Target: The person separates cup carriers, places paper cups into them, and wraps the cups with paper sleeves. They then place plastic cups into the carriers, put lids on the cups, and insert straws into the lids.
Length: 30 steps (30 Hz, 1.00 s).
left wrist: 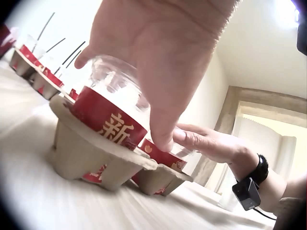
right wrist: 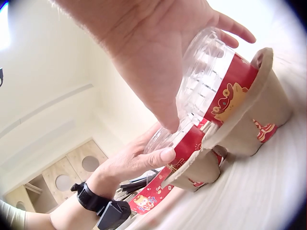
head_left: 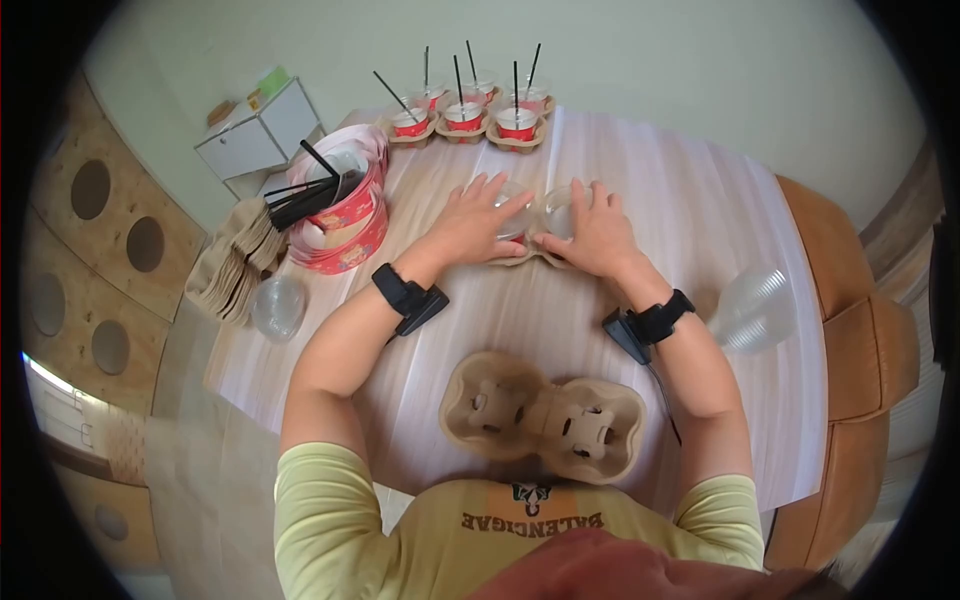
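Two red cups with clear dome lids stand side by side in a brown pulp carrier (head_left: pixel 513 260) at the middle of the table. My left hand (head_left: pixel 472 222) lies over the left lid (head_left: pixel 512 212), fingers spread. On the right lid (head_left: pixel 558 212) rests my right hand (head_left: pixel 597 236), also with spread fingers. In the left wrist view the left palm (left wrist: pixel 158 52) is over the lid of a red cup (left wrist: pixel 108 117) in its carrier (left wrist: pixel 91 148). The right wrist view has the right palm (right wrist: pixel 148 57) against the other clear lid (right wrist: pixel 204 72), above its red cup (right wrist: pixel 232 88).
An unfilled two-cup carrier (head_left: pixel 540 415) lies near my body. Several red cups with black straws stand in carriers (head_left: pixel 515 145) at the back. At left are red tubs (head_left: pixel 345 240), black straws (head_left: pixel 300 200), stacked carriers (head_left: pixel 235 262) and a clear lid (head_left: pixel 278 308); stacked clear lids (head_left: pixel 755 310) lie right.
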{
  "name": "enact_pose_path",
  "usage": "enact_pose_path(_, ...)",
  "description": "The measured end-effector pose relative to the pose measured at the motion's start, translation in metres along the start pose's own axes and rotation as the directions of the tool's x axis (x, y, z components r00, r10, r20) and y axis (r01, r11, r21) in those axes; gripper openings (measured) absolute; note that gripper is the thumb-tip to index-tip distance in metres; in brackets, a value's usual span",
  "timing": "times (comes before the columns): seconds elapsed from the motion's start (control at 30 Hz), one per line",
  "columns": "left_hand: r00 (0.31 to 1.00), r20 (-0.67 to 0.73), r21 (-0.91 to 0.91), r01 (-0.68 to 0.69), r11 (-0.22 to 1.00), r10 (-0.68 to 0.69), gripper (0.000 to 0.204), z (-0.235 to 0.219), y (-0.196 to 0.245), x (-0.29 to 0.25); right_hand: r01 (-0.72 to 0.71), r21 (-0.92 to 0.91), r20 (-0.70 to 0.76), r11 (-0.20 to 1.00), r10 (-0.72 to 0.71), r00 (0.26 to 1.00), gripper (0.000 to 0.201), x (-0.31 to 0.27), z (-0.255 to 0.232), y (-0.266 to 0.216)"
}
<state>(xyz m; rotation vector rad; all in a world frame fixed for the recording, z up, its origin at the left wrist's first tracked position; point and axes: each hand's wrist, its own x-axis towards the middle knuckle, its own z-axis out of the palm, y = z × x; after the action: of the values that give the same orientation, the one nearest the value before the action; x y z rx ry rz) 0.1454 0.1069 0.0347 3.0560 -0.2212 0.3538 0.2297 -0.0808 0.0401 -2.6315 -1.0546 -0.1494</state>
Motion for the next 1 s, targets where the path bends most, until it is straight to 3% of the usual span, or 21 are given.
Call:
enact_pose_path(0.13,1.000,0.020,-0.002,0.013,1.000,-0.013,0.076,-0.001,0.001,0.001,0.019,-0.014,0.004,1.000,-0.019,1.000,0.095,0.001,-0.002,-0.001)
enact_pose_path(0.2,0.999,0.023,0.006,0.035,0.999,-0.035,0.077,-0.003,0.001,-0.003,0.023,0.068,-0.027,0.997,-0.021,0.999,0.092,-0.002,-0.003,0.000)
enact_pose_path(0.23,1.000,-0.005,-0.068,0.013,0.998,-0.013,0.078,-0.004,0.001,-0.005,0.054,0.068,-0.033,0.996,-0.052,0.998,0.092,-0.004,-0.005,0.003)
enact_pose_path(0.3,0.999,-0.050,-0.128,0.009,0.992,-0.016,0.080,-0.015,-0.001,-0.015,0.138,0.302,-0.113,0.943,-0.108,0.988,0.089,-0.008,-0.007,0.010)
enact_pose_path(0.33,0.986,-0.164,-0.214,0.005,0.977,-0.041,0.076,-0.023,-0.002,-0.022,0.163,0.304,-0.115,0.939,-0.134,0.984,0.089,-0.013,-0.010,0.013)
enact_pose_path(0.37,0.960,-0.272,-0.298,-0.013,0.955,-0.072,0.072,-0.030,-0.003,-0.029,0.186,0.316,-0.139,0.930,-0.149,0.979,0.086,-0.021,-0.016,0.015)
enact_pose_path(0.4,0.957,-0.277,-0.291,0.004,0.957,-0.089,0.072,-0.037,-0.009,-0.039,0.207,0.327,-0.163,0.922,-0.160,0.974,0.083,-0.031,-0.021,0.017)
enact_pose_path(0.47,0.868,-0.443,-0.316,0.083,0.945,-0.224,0.051,-0.052,-0.032,-0.066,0.235,0.362,-0.162,0.902,-0.187,0.969,0.080,-0.052,-0.029,0.022)
enact_pose_path(0.53,0.785,-0.507,-0.300,0.225,0.927,-0.355,0.034,-0.057,-0.048,-0.082,0.255,0.393,-0.160,0.883,-0.207,0.965,0.077,-0.073,-0.033,0.027)
enact_pose_path(0.6,0.608,-0.464,-0.302,0.575,0.760,-0.644,0.031,-0.079,-0.093,-0.114,0.187,0.554,-0.113,0.811,-0.149,0.982,0.071,-0.089,-0.034,0.032)
enact_pose_path(0.63,0.547,-0.486,-0.254,0.658,0.709,-0.682,0.031,-0.081,-0.119,-0.127,0.190,0.556,-0.112,0.809,-0.153,0.982,0.071,-0.094,-0.033,0.034)
enact_pose_path(0.67,0.483,-0.511,-0.206,0.734,0.647,-0.711,0.032,-0.078,-0.140,-0.140,0.085,0.664,-0.049,0.743,-0.070,0.996,0.068,-0.097,-0.032,0.036)
enact_pose_path(0.7,0.482,-0.513,-0.204,0.736,0.646,-0.711,0.032,-0.080,-0.147,-0.151,-0.021,0.753,0.024,0.657,0.005,1.000,0.066,-0.100,-0.031,0.038)
enact_pose_path(0.77,0.463,-0.484,-0.028,0.840,0.542,-0.742,0.034,-0.083,-0.158,-0.165,-0.016,0.760,0.010,0.649,0.014,1.000,0.060,-0.101,-0.023,0.047)
enact_pose_path(0.83,0.496,-0.496,-0.002,0.821,0.571,-0.713,0.035,-0.077,-0.168,-0.172,-0.008,0.765,-0.007,0.644,0.021,1.000,0.054,-0.096,-0.011,0.058)
enact_pose_path(0.9,0.521,-0.503,0.022,0.806,0.592,-0.690,0.036,-0.078,-0.166,-0.172,-0.042,0.883,0.021,0.468,0.051,0.998,0.040,-0.089,0.003,0.068)
enact_pose_path(0.93,0.469,-0.364,-0.157,0.821,0.549,-0.805,0.034,-0.077,-0.165,-0.167,-0.043,0.883,0.025,0.468,0.045,0.999,0.040,-0.088,0.009,0.069)
enact_pose_path(0.97,0.424,-0.201,-0.323,0.823,0.468,-0.883,0.033,-0.077,-0.163,-0.165,-0.112,0.930,0.085,0.351,0.090,0.992,0.034,-0.088,0.015,0.070)
enact_pose_path(1.0,0.422,-0.200,-0.322,0.824,0.466,-0.884,0.033,-0.074,-0.166,-0.166,-0.175,0.958,0.148,0.226,0.131,0.980,0.029,-0.088,0.019,0.070)
